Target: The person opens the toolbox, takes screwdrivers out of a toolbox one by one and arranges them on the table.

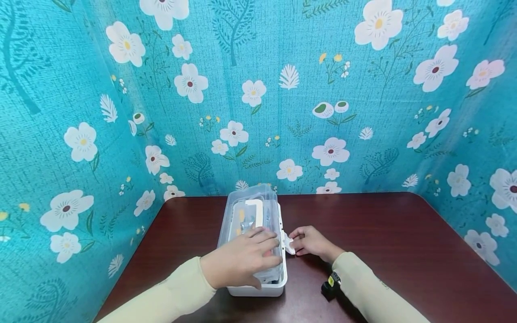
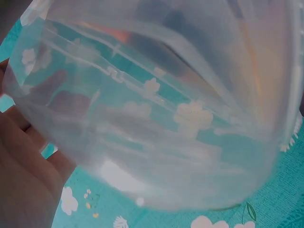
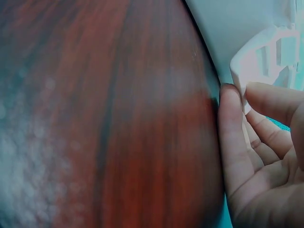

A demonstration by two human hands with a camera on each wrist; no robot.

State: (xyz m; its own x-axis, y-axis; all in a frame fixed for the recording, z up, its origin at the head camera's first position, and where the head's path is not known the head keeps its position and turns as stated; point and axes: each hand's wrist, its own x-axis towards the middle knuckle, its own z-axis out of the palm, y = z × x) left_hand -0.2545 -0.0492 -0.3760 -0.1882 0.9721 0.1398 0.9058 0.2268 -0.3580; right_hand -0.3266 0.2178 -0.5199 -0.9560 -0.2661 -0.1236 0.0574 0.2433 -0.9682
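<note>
A storage box with a clear plastic lid (image 1: 232, 215) and a white base (image 1: 256, 291) stands on the table. A white handle (image 1: 259, 213) shows on top of the lid. My left hand (image 1: 242, 260) rests over the near part of the lid with fingers spread and relaxed; in the left wrist view the clear lid (image 2: 156, 142) fills most of the picture beside the fingers. On the box's right side a white latch (image 1: 289, 245) sticks outward. My right hand (image 1: 314, 242) pinches this latch's edge between thumb and fingers, close up in the right wrist view.
The dark red-brown table (image 1: 375, 233) has rounded far corners. A blue flowered cloth (image 1: 282, 125) hangs behind and along both sides. A small black device with a yellow label (image 1: 331, 282) is at the right wrist. Blurry items show through the lid.
</note>
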